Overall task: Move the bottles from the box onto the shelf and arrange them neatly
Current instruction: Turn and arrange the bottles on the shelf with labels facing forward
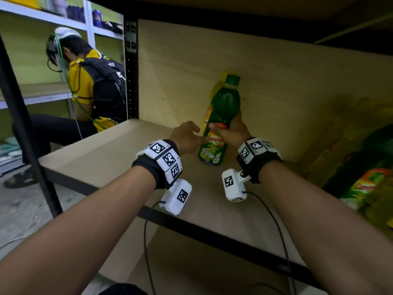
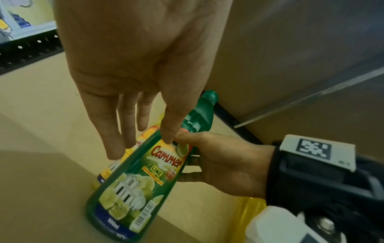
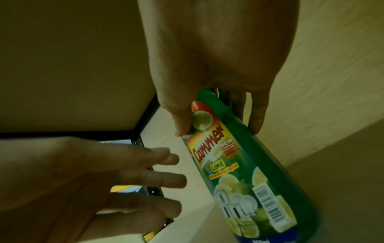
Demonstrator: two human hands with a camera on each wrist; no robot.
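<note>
Both my forearms reach in; right hand (image 1: 230, 130) grips the green Cammer Lime bottle (image 1: 221, 116), left hand (image 1: 187, 136) spread beside. Only my left wrist view shows a yellow bottle (image 2: 113, 166) behind.

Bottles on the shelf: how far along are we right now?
Done: a yellow bottle stands at the back of the shelf. In hand: the right hand grips the green bottle just in front of it; the left hand hovers open beside. Left: releasing and aligning it. The box is not in view.

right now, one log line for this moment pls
right hand grips green bottle | left hand open beside it, contact unclear | bottle upright on shelf | yellow bottle behind it
</note>
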